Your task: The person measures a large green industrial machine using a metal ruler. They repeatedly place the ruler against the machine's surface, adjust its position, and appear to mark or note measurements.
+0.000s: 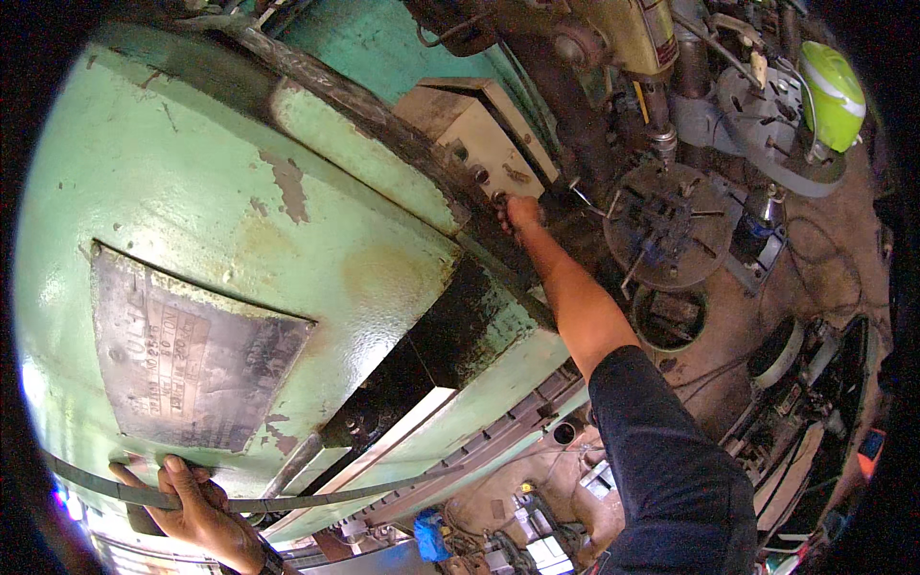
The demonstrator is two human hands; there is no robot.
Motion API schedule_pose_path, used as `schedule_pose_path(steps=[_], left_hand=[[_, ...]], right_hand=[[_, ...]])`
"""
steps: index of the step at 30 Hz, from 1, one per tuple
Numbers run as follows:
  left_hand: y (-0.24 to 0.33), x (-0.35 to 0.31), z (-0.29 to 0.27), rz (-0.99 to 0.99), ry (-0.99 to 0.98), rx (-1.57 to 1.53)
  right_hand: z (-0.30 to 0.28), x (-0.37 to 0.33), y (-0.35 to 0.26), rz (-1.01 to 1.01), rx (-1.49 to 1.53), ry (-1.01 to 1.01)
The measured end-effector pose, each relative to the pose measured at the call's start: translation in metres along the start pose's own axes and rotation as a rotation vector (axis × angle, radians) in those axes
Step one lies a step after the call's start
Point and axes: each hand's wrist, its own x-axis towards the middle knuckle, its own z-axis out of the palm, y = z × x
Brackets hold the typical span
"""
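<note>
Here's the right hand (pixel 520 215) at full stretch, arm reaching across to the tan control box (pixel 496 149), fingers curled and bunched up against the lowest round knob (pixel 499 198) on its face. Whether they're pinching that knob or just pressing it, I can't tell; the hand covers too much. Down at the lower left, the left hand (pixel 206 517) has the flat grey strip (pixel 326 497) caught, it seems, between thumb and fingers, just below the metal nameplate (pixel 192 355) on the green machine body (pixel 220 211).

For good work here, I'd want the right fingertips square on that knob, the wrist loose, the motion small and deliberate, so the neighbouring knob (pixel 481 175) just above isn't brushed. The left grip should be firm but easy, keeping the strip from swinging. And mind that right elbow! The drill-press table (pixel 704 244) stands just beyond the forearm, a silver crank handle (pixel 586 196) near the wrist; sideways drift could mean a knock. Eyes on the box, feet steady.
</note>
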Motion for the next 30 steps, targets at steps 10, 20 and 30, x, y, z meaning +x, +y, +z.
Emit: schedule_pose_path(steps=[10, 20, 30], left_hand=[[-0.015, 0.004, -0.009, 0.035, 0.029, 0.024], [-0.031, 0.010, -0.024, 0.000, -0.043, 0.000], [-0.029, 0.013, -0.023, -0.027, -0.008, -0.054]], right_hand=[[0.004, -0.082, -0.087, -0.803, -0.582, 0.112], [0.033, -0.046, -0.122, -1.053, -0.753, -0.057], [0.024, -0.071, -0.141, -1.009, -0.729, -0.128]])
